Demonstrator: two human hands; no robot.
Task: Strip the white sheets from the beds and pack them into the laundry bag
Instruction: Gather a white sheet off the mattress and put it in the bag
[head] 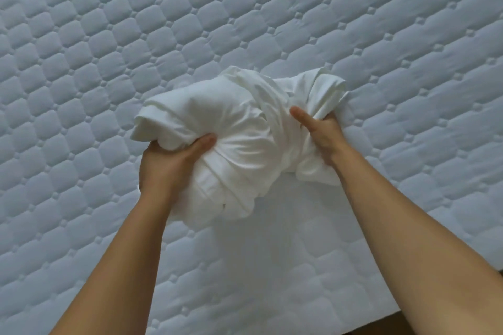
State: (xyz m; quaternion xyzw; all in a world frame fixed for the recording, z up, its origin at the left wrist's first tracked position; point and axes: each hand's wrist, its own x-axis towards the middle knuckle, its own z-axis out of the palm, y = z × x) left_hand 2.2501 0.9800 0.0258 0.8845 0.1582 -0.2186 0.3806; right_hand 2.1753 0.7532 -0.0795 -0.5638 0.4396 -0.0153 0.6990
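Near edge: left forearm and right forearm are coming in bare from the bottom corners and converging toward the middle. Under the right forearm, a brown strip is showing past the mattress edge; cannot tell whether it is floor or bed frame.

Middle: both hands are clamping onto the sheet, one on each side.
- Left hand is gripping the lower left of the bundle. The thumb is lying across the top of the cloth and the fingers are curling underneath, out of sight.
- Right hand is gripping the right side, thumb pointing up and to the left. The fingers are digging into a pinched gather of cloth.
- The hands are sitting apart, with the bulk of the bundle between them.

The sheet is white and is bunching into a rounded wad, with folds radiating from each grip. A loose flap is hanging below the left hand and another below the right wrist. The wad is sitting over the middle of the mattress; cannot tell whether it is resting on it or being held just above.

Far: the mattress is lying bare, with pale quilted stitching in a repeating lozenge pattern filling the view to the top and both sides.
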